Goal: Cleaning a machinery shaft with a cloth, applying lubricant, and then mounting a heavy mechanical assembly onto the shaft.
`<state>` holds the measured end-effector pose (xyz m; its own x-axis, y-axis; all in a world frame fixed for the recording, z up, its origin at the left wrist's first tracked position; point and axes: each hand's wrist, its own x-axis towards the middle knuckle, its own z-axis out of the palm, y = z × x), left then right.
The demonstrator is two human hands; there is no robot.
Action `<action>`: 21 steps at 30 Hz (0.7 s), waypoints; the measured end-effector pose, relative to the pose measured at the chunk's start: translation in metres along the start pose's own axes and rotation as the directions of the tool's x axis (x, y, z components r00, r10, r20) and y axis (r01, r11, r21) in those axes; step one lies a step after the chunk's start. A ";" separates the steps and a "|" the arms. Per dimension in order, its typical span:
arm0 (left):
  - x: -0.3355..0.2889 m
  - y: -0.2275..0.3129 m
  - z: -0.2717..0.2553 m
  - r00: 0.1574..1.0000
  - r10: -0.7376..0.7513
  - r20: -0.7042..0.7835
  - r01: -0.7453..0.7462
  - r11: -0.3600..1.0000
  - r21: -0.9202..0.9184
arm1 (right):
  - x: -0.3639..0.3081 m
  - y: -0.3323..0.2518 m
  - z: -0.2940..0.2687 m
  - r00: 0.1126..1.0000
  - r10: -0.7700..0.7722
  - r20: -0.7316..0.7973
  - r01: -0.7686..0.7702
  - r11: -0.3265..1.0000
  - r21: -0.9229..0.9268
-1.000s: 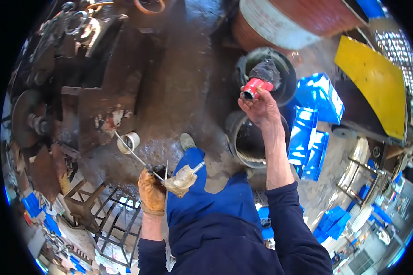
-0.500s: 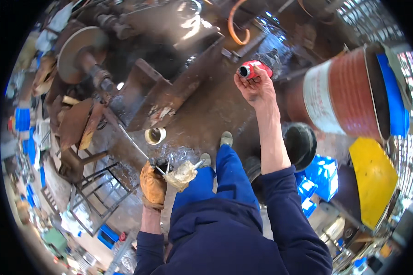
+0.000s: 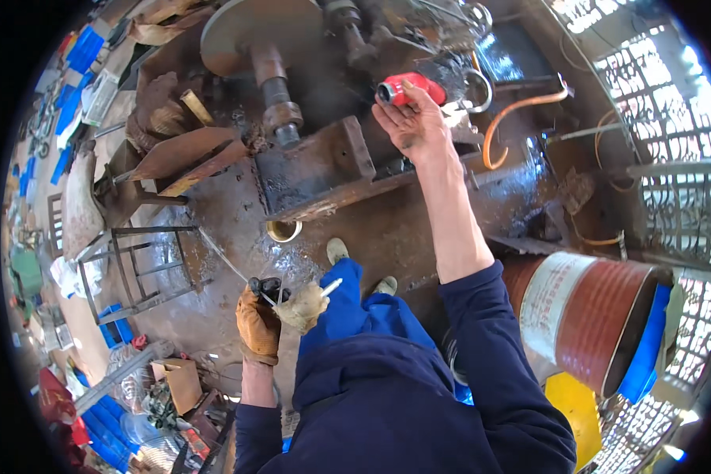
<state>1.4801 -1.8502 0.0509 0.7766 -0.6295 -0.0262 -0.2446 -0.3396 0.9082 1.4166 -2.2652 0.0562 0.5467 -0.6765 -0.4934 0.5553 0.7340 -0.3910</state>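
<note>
My right hand (image 3: pixel 417 126) is bare, with a dark smudge on the palm. It is raised far forward, its thumb and fingers wrapped round a red cylinder (image 3: pixel 419 88) with a metal-rimmed dark opening facing left. Lower on the left, my left hand (image 3: pixel 257 328) wears an orange-brown work glove. It is closed on a black-handled tool (image 3: pixel 267 286) with thin metal rods. Beside that tool hangs a crumpled off-white lump (image 3: pixel 302 308), and a pale stick end (image 3: pixel 332 287) pokes out past it. The glove hides much of the tool's handle.
Ahead stand a large disc on a shaft (image 3: pixel 270 79) and a rusty steel beam (image 3: pixel 316 201). A pale bucket (image 3: pixel 284 231) sits below the beam. To the right are a red-and-white drum (image 3: pixel 565 312) and an orange hose (image 3: pixel 494 138). A black metal frame (image 3: pixel 146 265) stands left.
My view has turned left, so the disc and beam sit further right and the drum lower. The red cylinder has shifted slightly up and left. Both hands keep hold of what they carry.
</note>
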 end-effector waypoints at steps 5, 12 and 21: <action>0.033 -0.031 -0.025 0.992 -0.123 -0.031 0.115 0.977 -0.180 | 0.048 0.048 0.068 0.997 0.080 -0.001 -0.080 0.989 -0.122; 0.066 -0.038 -0.043 0.968 -0.229 -0.102 0.189 0.935 -0.301 | 0.088 0.095 0.090 0.997 0.079 -0.001 -0.076 0.961 -0.265; 0.064 -0.068 -0.048 0.879 -0.474 -0.046 0.333 0.681 -0.653 | 0.101 0.122 0.101 0.997 -0.006 0.071 0.041 0.862 -0.505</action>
<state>1.5740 -1.8335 0.0072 0.8256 -0.3605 -0.4341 0.4706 0.0155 0.8822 1.6027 -2.2500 0.0367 0.5863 -0.6834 -0.4349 0.1846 0.6354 -0.7498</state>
